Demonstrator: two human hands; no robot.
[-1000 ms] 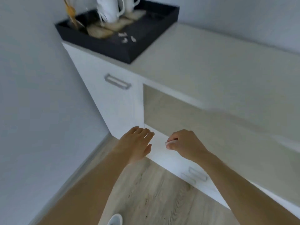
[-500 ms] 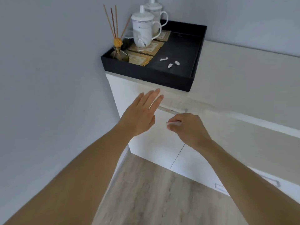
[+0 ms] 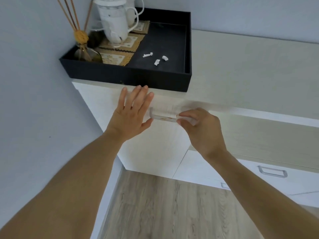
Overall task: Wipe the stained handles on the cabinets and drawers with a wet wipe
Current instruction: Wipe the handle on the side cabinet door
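Pale grey walls meet in a corner behind a white cabinet (image 3: 155,149) with a light wood-grain countertop (image 3: 250,71), and grey wood-look flooring (image 3: 164,207) spreads below. Part of the cabinet front near the hands is smeared by motion blur, so the upper edge of the door is hard to make out. On that door sits a silver bar handle (image 3: 160,117) with brownish stains along its middle; its right end is hidden under the right hand (image 3: 200,128), whose fingers pinch a small white wet wipe (image 3: 187,119) against the bar. Only a sliver of the wipe shows between the fingertips. The left hand (image 3: 131,116) lies flat with fingers straight and spread, pressed on the door just left of the handle, its thumb beside the handle's left end. The two hands are apart, with the bare stretch of the stained bar between them. Above, a black rectangular tray (image 3: 131,80) overhangs the counter's front edge, close over the left fingertips; it holds a white lidded mug (image 3: 115,19) cut off at the top, a reed diffuser (image 3: 82,49) and three small white scraps (image 3: 156,58). Lower right, a second silver drawer handle (image 3: 272,171) is well apart from both hands, and another below it is partly hidden by the right forearm.
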